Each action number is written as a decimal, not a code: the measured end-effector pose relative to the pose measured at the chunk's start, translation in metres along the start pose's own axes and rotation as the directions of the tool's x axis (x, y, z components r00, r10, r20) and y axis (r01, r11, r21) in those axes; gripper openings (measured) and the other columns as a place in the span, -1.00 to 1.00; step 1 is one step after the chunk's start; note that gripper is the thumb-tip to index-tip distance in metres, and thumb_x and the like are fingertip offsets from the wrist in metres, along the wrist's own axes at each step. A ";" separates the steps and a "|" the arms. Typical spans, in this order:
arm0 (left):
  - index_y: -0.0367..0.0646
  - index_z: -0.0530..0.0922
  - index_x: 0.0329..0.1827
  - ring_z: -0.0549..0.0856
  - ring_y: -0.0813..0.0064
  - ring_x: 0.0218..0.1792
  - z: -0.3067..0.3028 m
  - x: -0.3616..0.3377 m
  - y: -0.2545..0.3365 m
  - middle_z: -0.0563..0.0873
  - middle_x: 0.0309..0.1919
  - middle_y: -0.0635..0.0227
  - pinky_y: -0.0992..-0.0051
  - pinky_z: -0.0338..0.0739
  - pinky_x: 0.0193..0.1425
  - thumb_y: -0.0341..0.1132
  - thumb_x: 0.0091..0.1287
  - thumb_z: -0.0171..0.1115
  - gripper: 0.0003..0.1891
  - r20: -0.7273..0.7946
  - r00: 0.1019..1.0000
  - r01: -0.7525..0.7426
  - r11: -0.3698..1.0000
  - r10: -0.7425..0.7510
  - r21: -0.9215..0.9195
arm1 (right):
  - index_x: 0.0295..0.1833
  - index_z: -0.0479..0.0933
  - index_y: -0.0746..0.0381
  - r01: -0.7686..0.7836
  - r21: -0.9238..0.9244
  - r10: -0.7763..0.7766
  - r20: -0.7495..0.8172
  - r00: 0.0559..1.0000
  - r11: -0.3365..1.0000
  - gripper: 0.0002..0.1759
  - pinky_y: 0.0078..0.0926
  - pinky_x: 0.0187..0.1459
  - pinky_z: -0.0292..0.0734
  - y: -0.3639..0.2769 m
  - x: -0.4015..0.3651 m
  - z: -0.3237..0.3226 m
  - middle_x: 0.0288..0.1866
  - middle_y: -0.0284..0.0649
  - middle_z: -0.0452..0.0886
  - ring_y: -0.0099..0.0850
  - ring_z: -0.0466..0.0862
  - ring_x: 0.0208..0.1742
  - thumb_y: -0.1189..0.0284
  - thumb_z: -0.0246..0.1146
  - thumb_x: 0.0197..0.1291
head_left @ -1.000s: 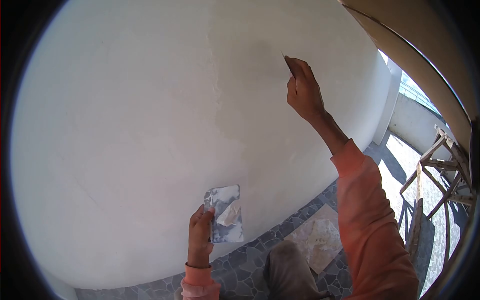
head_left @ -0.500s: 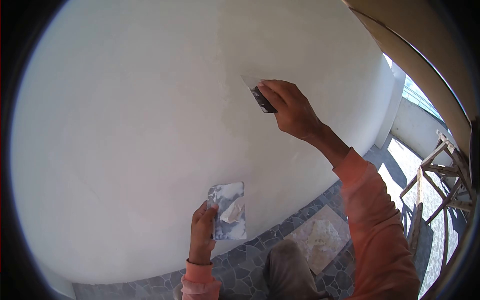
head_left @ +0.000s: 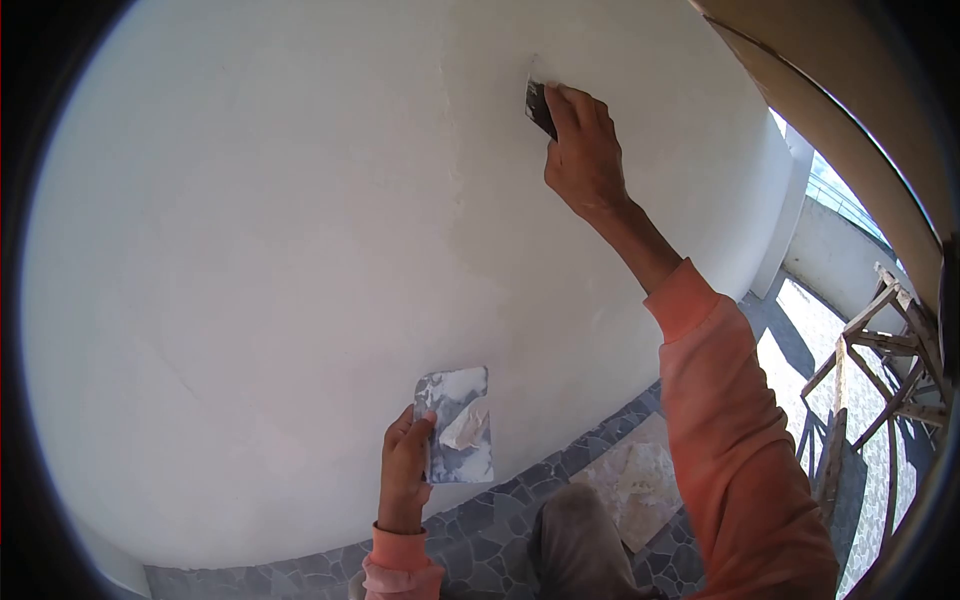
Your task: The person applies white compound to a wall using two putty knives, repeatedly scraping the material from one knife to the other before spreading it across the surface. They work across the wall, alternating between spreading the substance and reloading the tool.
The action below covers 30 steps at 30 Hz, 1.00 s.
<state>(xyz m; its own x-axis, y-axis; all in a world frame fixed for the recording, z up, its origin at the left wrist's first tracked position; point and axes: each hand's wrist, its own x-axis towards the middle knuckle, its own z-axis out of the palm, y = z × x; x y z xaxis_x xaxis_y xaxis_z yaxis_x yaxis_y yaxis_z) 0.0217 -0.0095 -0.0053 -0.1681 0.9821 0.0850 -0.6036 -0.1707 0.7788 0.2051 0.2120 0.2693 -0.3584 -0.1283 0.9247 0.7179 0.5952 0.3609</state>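
High on the pale wall (head_left: 300,250), my right hand (head_left: 588,150) grips a putty knife (head_left: 541,108) by its dark handle, its blade against the surface. Lower down, my left hand (head_left: 405,455) is closed on the edge of a flat, grey plate (head_left: 455,425), thumb on top. White smears coat the plate, and a lump of whitish putty (head_left: 466,428) sits on it. An uneven line of wall filler runs down the wall left of the knife, with a slightly darker tone to its right.
Below the wall lies a floor of grey stone-pattern tiles (head_left: 480,530) with a stained, light-coloured slab (head_left: 635,485) on it. My knee (head_left: 580,545) shows at the bottom. A wooden trestle (head_left: 885,340) stands at the right, beneath a brown overhanging edge (head_left: 830,80).
My right hand has moved up the wall with the putty knife, and slightly to the right. My left hand and the plate have stayed almost in place.
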 end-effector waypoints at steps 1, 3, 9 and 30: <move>-0.45 0.45 0.33 0.82 0.26 -0.04 0.000 0.000 0.000 0.75 0.07 0.04 0.33 0.79 0.03 -0.42 0.56 -0.03 -0.62 0.002 1.000 -0.001 1.000 0.001 -0.010 | 0.42 0.42 0.41 0.092 -0.001 -0.092 -0.003 0.996 0.996 -0.38 -0.11 0.25 0.51 -0.009 -0.012 0.000 0.32 -0.05 0.45 -0.10 0.53 0.25 0.70 0.21 0.19; -0.45 0.45 0.33 0.83 0.27 -0.05 0.000 0.000 0.000 0.75 0.06 0.04 0.35 0.79 0.02 -0.42 0.55 -0.01 -0.62 0.002 1.000 0.000 1.000 0.000 -0.016 | 0.39 0.46 0.41 0.242 0.026 -0.242 0.013 0.970 0.970 -0.43 -0.11 0.28 0.49 -0.023 -0.034 -0.002 0.33 -0.02 0.47 -0.11 0.51 0.29 0.70 0.18 0.22; -0.44 0.47 0.31 0.82 0.31 -0.06 0.001 -0.001 0.003 0.75 0.03 0.09 0.37 0.79 0.01 -0.43 0.58 0.03 -0.66 -0.040 0.999 0.017 1.000 -0.017 -0.008 | 0.42 0.49 0.27 0.316 0.216 -0.342 0.092 0.935 0.924 -0.32 -0.19 0.27 0.61 0.000 -0.057 -0.031 0.37 -0.14 0.51 -0.15 0.57 0.31 0.81 0.16 0.12; -0.43 0.48 0.29 0.82 0.34 -0.08 -0.001 0.000 -0.002 0.76 0.01 0.10 0.39 0.78 0.00 -0.40 0.55 0.05 -0.65 -0.014 1.000 -0.021 1.000 0.021 -0.011 | 0.45 0.42 0.26 -0.152 0.220 0.121 0.150 0.981 0.964 -0.34 -0.11 0.29 0.59 0.015 -0.054 -0.037 0.35 -0.19 0.49 -0.10 0.57 0.30 0.77 0.12 0.20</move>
<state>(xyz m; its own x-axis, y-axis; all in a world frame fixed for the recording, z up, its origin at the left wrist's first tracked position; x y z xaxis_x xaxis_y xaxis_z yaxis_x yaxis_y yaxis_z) 0.0220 -0.0089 -0.0074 -0.1919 0.9770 0.0926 -0.6083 -0.1925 0.7700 0.2576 0.1985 0.2294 -0.3546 0.0648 0.9328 0.6151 0.7675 0.1805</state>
